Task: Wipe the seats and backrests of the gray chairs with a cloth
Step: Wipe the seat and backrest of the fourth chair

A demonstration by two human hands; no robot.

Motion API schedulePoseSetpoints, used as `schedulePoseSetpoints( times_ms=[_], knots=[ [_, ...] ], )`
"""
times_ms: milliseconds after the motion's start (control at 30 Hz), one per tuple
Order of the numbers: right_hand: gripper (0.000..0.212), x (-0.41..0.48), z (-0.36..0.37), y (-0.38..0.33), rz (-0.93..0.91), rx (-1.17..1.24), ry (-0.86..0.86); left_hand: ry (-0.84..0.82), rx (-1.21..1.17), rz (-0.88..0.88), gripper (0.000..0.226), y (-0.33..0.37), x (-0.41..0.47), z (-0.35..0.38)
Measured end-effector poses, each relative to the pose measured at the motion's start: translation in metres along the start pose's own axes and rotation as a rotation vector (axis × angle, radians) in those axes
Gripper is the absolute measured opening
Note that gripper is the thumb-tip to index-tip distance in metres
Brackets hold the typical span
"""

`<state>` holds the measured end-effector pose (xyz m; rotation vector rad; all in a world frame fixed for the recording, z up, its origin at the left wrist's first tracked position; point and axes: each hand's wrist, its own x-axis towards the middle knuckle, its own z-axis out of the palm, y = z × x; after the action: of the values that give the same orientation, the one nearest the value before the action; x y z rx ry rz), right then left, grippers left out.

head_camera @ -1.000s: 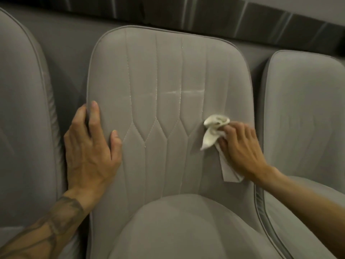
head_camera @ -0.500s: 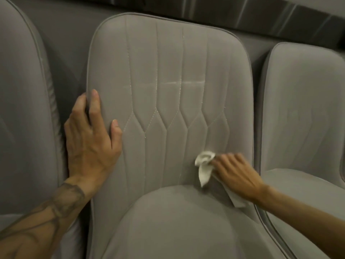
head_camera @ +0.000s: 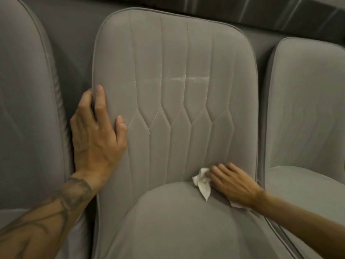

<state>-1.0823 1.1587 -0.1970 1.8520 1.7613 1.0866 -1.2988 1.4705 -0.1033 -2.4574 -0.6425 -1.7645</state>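
Note:
A gray chair fills the middle of the view, with a stitched backrest and a rounded seat cushion. My left hand lies flat against the backrest's left edge, its fingers wrapping slightly round the side. My right hand presses a crumpled white cloth into the crease where backrest meets seat, on the right side. Part of the cloth sticks out left of the fingers and a corner shows under the wrist.
Another gray chair stands close on the left and a third close on the right, with narrow dark gaps between them. A gray wall with a dark striped band runs behind the chairs.
My right hand has slid the cloth down the right side of the backrest to the seat crease. My left hand stays on the backrest's left edge.

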Motion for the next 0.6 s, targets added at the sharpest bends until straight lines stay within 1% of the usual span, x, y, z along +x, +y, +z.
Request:
schedulePoseSetpoints(
  times_ms=[33, 67, 133, 167, 200, 233, 333, 367, 400, 500, 600],
  knots=[
    [0.028, 0.011, -0.003, 0.013, 0.058, -0.002, 0.043, 0.001, 0.0, 0.002, 0.07, 0.0, 0.0, 0.001],
    [0.029, 0.025, -0.008, 0.029, 0.154, 0.002, 0.097, 0.002, -0.002, 0.002, 0.07, -0.001, 0.0, 0.001],
    [0.029, 0.049, -0.018, 0.06, 0.397, 0.018, 0.221, 0.006, -0.005, 0.002, 0.07, -0.001, 0.0, 0.001],
    [0.028, 0.057, -0.02, 0.067, 0.498, 0.039, 0.274, 0.007, -0.007, 0.003, 0.071, -0.002, 0.0, 0.002],
    [0.027, 0.059, -0.02, 0.065, 0.547, 0.051, 0.302, 0.008, -0.009, 0.003, 0.071, -0.002, 0.0, 0.002],
    [0.028, 0.058, -0.017, 0.057, 0.529, 0.053, 0.291, 0.008, -0.011, 0.001, 0.07, -0.001, 0.0, 0.001],
    [0.027, 0.045, -0.012, 0.039, 0.206, -0.024, 0.125, 0.008, -0.007, 0.0, 0.07, -0.001, 0.0, 0.001],
    [0.026, 0.046, -0.015, 0.048, 0.184, -0.045, 0.124, 0.009, -0.003, 0.002, 0.069, -0.001, 0.0, 0.001],
    [0.026, 0.053, -0.021, 0.062, 0.228, -0.042, 0.169, 0.011, -0.002, 0.003, 0.069, -0.001, 0.0, 0.001],
    [0.026, 0.098, -0.047, 0.116, 0.54, 0.043, 0.387, 0.013, 0.002, -0.001, 0.069, 0.0, 0.0, 0.001],
    [0.022, 0.144, -0.067, 0.156, 0.76, 0.014, 0.541, 0.008, 0.017, -0.003, 0.069, -0.001, 0.0, 0.002]
  ],
)
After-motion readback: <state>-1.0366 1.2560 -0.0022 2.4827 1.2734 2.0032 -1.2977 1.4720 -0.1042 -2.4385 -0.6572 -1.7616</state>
